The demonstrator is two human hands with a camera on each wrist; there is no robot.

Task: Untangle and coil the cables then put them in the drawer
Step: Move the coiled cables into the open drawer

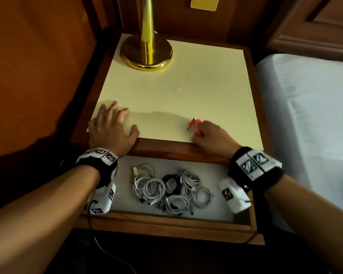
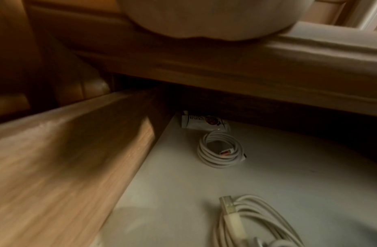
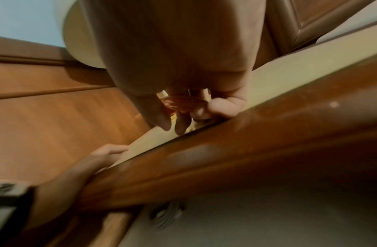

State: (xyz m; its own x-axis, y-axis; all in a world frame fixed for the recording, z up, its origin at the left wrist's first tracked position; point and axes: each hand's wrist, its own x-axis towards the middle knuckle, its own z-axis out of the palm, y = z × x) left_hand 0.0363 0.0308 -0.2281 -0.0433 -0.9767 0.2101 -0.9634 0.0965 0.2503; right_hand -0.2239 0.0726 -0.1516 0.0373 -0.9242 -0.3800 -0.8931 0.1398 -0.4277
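The cables lie coiled in a heap on the pale floor of the open drawer, below and between the two wrists, well apart from both sets of fingers. Most coils are white; one black coil sits in the middle of the heap. The left wrist view shows another white coil further back in the drawer, just in front of a small wrapper printed "krunch".

The left hand lies palm down on the near left corner of the cream tabletop, fingers straight and spread, thumb out to the side, holding nothing. Its wrist hangs over the wooden front edge above the drawer.

The right hand rests at the near edge of the tabletop to the right, fingers curled under and pinching a small pink-red object that pokes out past the knuckles; what it is cannot be told. In the right wrist view the reddish thing sits between thumb and fingers.

A brass lamp base stands at the far left of the tabletop. A bed lies to the right.
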